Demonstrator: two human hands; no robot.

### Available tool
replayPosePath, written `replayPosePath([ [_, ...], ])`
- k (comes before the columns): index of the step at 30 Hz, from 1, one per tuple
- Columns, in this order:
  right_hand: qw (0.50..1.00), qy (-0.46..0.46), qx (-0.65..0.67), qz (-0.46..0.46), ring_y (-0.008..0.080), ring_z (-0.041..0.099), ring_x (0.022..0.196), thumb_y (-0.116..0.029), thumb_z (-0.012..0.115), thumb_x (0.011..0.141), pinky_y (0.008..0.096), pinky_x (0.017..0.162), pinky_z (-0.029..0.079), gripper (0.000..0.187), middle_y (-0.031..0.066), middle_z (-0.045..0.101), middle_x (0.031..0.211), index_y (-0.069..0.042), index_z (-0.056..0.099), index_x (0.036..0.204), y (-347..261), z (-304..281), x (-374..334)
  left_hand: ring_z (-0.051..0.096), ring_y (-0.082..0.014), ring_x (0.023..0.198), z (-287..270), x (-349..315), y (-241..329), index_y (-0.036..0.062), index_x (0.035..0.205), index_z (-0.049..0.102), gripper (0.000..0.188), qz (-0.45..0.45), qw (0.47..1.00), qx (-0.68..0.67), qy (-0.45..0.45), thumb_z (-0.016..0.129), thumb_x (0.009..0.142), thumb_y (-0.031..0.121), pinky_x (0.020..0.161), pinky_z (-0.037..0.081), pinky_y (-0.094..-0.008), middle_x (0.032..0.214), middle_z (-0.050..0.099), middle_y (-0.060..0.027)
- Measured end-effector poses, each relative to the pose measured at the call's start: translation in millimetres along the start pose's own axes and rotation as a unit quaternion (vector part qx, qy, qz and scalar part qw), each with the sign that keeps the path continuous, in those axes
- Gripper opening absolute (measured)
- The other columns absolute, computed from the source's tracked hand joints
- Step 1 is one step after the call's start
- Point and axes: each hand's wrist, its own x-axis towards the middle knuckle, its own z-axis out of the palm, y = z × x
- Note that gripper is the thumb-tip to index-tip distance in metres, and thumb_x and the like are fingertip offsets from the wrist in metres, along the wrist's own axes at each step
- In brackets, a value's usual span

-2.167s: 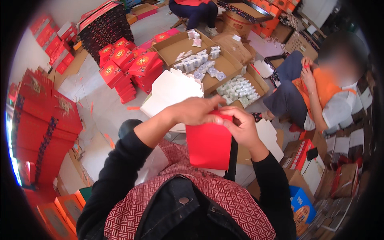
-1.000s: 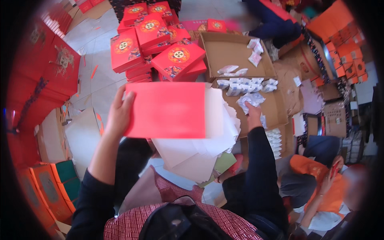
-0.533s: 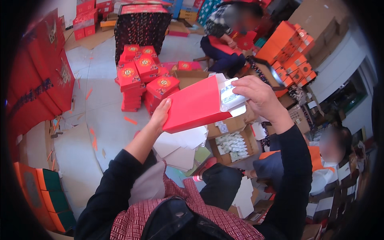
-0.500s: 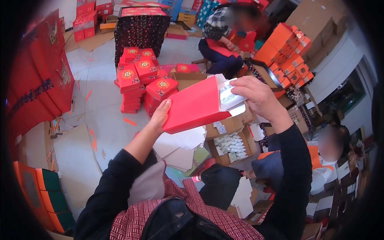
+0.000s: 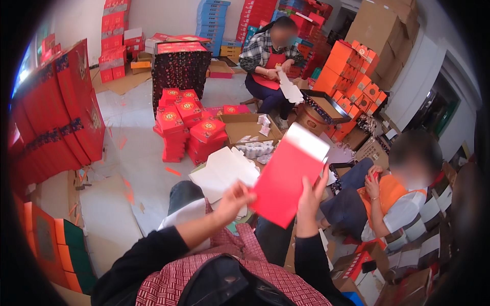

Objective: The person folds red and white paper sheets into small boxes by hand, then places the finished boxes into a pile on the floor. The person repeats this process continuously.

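A flat red cardboard box point(image 5: 282, 178) is held tilted in front of me, its white-lined end point(image 5: 306, 140) pointing up and away. My right hand point(image 5: 310, 204) grips its right edge, thumb on the front face and fingers along the side. At the lower left edge, the slightly blurred fingers of my left hand point(image 5: 232, 204) are closed on the box. Inside the box is hidden from this angle. Just beyond it, white card sheets point(image 5: 224, 171) lie by my lap.
Stacked red boxes point(image 5: 171, 120) stand ahead on the floor, beside an open carton point(image 5: 245, 125) with small packets. One co-worker point(image 5: 273, 61) sits opposite holding white card; another point(image 5: 393, 199) sits close on my right. Large red boxes point(image 5: 66, 112) line the left.
The box has swung from lying sideways to pointing away and moved right. My right hand has left the whitish printed packet at the opening for the box's side. My left hand moved lower.
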Motion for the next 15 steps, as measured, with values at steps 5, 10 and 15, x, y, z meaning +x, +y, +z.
replayPosePath([
  [5,0.992,-0.076,-0.041,0.087,0.0234,0.041,0.12,0.0,0.049,0.08,0.0356,0.101,0.032,0.067,0.0142,0.041,0.13,-0.002,0.018,0.14,20.9,-79.6,-96.5,0.056,-0.0119,0.091,14.0,-43.2,-14.3,0.0179,0.142,0.027,0.06,-0.12,0.971,0.121,-0.166,0.056,0.09,0.011,0.075,0.048,-0.0248,0.111,0.055,-0.0104],
  [10,0.988,-0.03,-0.016,0.151,0.0233,0.044,0.116,-0.003,0.049,0.082,0.0353,0.098,0.035,0.065,0.0154,0.043,0.128,-0.003,0.017,0.14,31.6,-100.8,-124.6,0.05,-0.0175,0.108,14.3,-12.8,-47.5,0.0211,0.146,0.014,0.068,-0.15,0.95,0.111,-0.25,0.053,0.091,0.011,0.088,0.045,-0.0302,0.125,0.049,-0.0117],
  [15,0.984,-0.003,-0.028,0.174,0.0216,0.05,0.107,-0.008,0.05,0.087,0.0344,0.09,0.041,0.058,0.0164,0.049,0.119,-0.005,0.022,0.137,52.5,-112.9,-106.6,0.049,-0.0169,0.111,35.3,16.8,-55.7,0.0205,0.146,0.015,0.061,-0.21,0.951,0.079,-0.213,0.049,0.094,0.017,0.091,0.044,-0.0308,0.123,0.05,-0.0118],
])
